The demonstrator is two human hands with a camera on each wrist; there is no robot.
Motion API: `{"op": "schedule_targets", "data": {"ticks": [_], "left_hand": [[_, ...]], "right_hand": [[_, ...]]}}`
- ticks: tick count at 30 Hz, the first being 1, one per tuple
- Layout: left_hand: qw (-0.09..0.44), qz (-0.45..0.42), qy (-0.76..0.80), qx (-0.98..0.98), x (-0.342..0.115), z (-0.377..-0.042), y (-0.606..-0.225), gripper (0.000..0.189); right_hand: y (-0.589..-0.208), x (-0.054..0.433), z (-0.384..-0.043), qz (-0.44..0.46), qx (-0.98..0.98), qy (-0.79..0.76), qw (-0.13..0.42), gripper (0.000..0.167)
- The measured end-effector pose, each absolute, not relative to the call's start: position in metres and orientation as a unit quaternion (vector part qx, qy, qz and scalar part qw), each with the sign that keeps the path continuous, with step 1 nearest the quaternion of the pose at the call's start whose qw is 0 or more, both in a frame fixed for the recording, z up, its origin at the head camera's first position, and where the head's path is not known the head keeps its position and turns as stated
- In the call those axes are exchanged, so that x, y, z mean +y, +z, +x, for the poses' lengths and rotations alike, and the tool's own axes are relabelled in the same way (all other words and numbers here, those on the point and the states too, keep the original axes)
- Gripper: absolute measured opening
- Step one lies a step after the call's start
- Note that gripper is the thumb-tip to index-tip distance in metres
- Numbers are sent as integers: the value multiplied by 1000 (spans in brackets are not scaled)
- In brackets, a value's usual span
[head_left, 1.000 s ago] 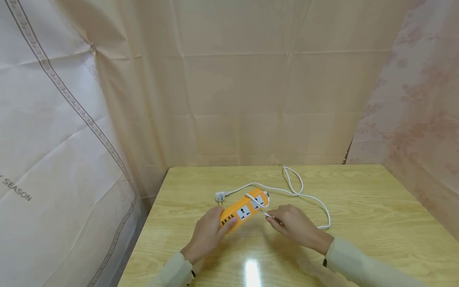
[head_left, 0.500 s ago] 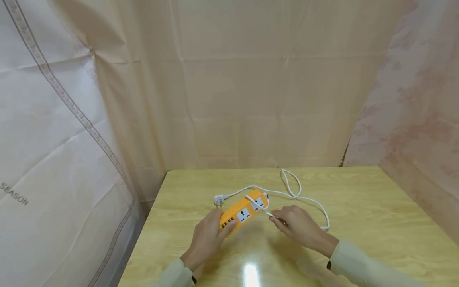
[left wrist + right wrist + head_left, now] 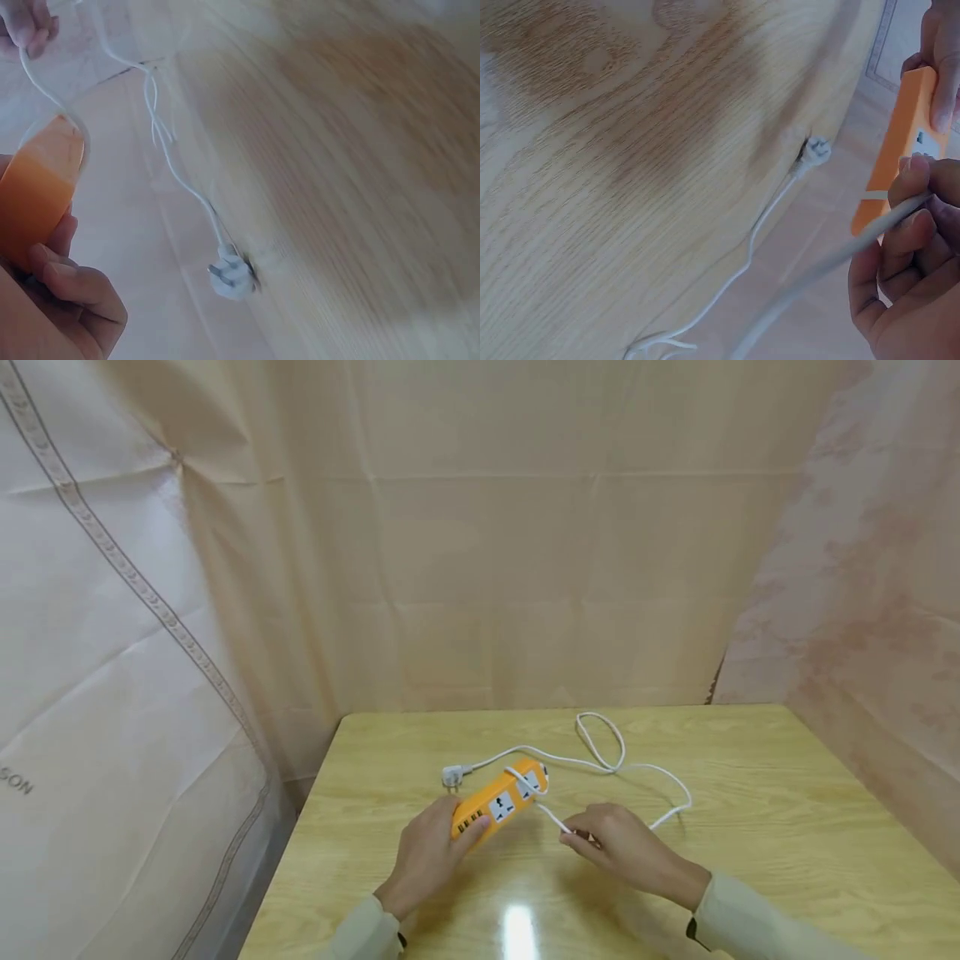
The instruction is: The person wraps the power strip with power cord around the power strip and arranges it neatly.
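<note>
An orange power strip (image 3: pixel 480 802) with white socket faces and several dark USB ports is tilted in my left hand (image 3: pixel 431 852), which grips its near end with the thumb across the top. Its white cord (image 3: pixel 555 818) loops once around the far end of the strip. My right hand (image 3: pixel 626 847) pinches that cord between thumb and fingertips, a short way right of the strip. In the right wrist view the cord (image 3: pixel 817 266) runs out from between the curled fingers. The plug (image 3: pixel 452 775) lies on the table beyond the left hand, prongs showing in the left wrist view.
The rest of the cord winds over the wooden table (image 3: pixel 360 860), with a loop (image 3: pixel 600 739) near the back edge. A beige cloth (image 3: pixel 487 568) hangs behind the table. Pale sheets hang at left (image 3: pixel 112 693) and right (image 3: pixel 870 610).
My right hand has drawn the cord slightly away from the strip and down, so a longer stretch shows between them. The back loop has shifted a little. The left hand keeps its grip.
</note>
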State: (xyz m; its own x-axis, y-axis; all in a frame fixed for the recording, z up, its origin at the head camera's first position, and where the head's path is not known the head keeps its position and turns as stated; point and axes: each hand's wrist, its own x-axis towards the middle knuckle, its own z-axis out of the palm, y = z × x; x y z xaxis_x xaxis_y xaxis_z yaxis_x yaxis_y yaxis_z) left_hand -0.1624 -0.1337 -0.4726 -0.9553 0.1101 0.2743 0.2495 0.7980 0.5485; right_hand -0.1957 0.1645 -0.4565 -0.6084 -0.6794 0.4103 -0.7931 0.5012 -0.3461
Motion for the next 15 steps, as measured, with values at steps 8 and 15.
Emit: {"op": "schedule_targets", "data": {"ticks": [8,15], "left_hand": [[101,-106,-295,-944,-137,-163,-473,50],[95,-104,-284,-949,-138,-163,-472,46]], "right_hand": [[-457,164,-191,474,-836,245,127,7],[-456,161,-188,520,-807,234,152,6]]}}
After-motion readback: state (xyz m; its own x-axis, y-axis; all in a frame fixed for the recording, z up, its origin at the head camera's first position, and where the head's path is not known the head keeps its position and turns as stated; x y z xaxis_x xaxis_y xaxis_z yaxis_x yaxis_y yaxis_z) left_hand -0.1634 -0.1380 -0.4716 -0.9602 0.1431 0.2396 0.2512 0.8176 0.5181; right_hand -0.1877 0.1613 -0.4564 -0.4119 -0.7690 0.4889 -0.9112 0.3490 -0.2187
